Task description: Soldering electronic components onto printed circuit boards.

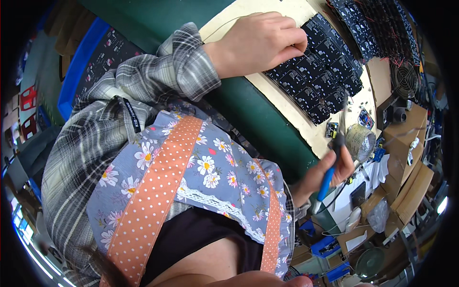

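My left hand reaches over the near part of a panel of black circuit boards. Thumb and fingers pinch a thin solder wire, whose short end pokes out above the boards. At the right, my right hand is wrapped round a soldering iron with a blue handle. The iron's metal tip points up toward the panel's right edge; whether it touches a board cannot be told. Under the panel lies a pale board on the green table.
Stacked black boards with red wires stand at the far right, beside a round fan grille. Near the iron are a silvery roll and a small circuit board. Cardboard boxes stand farther right; a blue-edged tray is at left.
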A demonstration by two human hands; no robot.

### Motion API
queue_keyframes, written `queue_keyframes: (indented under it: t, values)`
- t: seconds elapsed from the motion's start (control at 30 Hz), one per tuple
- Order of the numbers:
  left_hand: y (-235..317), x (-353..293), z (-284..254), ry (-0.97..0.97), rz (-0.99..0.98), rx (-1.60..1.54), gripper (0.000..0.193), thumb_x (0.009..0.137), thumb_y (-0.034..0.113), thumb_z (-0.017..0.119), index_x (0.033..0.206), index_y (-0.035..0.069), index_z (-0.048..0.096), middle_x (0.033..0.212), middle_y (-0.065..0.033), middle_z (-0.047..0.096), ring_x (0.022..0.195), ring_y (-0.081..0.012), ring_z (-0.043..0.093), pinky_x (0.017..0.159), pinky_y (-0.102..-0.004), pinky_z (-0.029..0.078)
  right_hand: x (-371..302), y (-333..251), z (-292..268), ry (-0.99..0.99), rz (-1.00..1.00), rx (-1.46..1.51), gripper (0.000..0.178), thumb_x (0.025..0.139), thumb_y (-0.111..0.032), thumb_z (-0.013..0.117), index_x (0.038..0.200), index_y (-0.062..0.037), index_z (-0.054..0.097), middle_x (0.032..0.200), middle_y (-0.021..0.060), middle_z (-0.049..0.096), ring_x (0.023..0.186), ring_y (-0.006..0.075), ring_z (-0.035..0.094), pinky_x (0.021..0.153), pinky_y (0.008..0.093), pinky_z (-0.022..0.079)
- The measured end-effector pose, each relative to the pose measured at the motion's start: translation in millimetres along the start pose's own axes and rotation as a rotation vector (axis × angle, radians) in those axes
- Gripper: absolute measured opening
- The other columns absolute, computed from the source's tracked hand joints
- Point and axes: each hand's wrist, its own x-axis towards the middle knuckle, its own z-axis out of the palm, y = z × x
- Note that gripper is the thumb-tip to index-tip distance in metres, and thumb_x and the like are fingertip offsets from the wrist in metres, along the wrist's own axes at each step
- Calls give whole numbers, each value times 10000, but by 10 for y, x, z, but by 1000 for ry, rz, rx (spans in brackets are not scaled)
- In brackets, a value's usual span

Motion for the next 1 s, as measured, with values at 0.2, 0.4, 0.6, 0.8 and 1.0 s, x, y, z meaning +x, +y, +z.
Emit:
queue_keyframes:
  t: [0.2,0.4,0.6,0.8,1.0]
  values:
    - [9,6,148,-96,-2,59,94,735,137,636,743,103,549,725,-12,555,707,-193,565,641,-313,448,132,-89,358,-232,56,24,300,716,11,644,997,-22,545,948,106,576,909,195,552,868,306,400]
    - [47,4,101,-59,64,131,106,719,184,639,754,125,558,725,-3,552,728,-175,574,658,-297,457,84,-59,409,-221,89,85,298,718,14,640,996,-19,539,954,104,572,910,190,547,866,304,400]
    - [38,14,87,-102,53,154,108,717,184,641,752,120,561,723,-5,553,740,-171,575,671,-294,456,68,-37,420,-200,165,152,310,716,35,618,1008,-18,528,963,93,556,903,175,525,871,298,387]
    - [42,47,159,-100,75,172,121,715,185,645,754,104,564,729,-13,558,749,-174,577,684,-303,457,46,-27,440,-185,141,136,308,715,37,618,1004,-19,527,962,97,560,902,178,532,867,302,392]
    - [113,103,124,-147,70,218,125,704,181,646,751,97,567,728,-20,560,757,-182,581,690,-310,457,46,-35,427,-213,98,113,310,721,23,630,1011,-19,528,961,103,571,895,180,545,851,301,407]
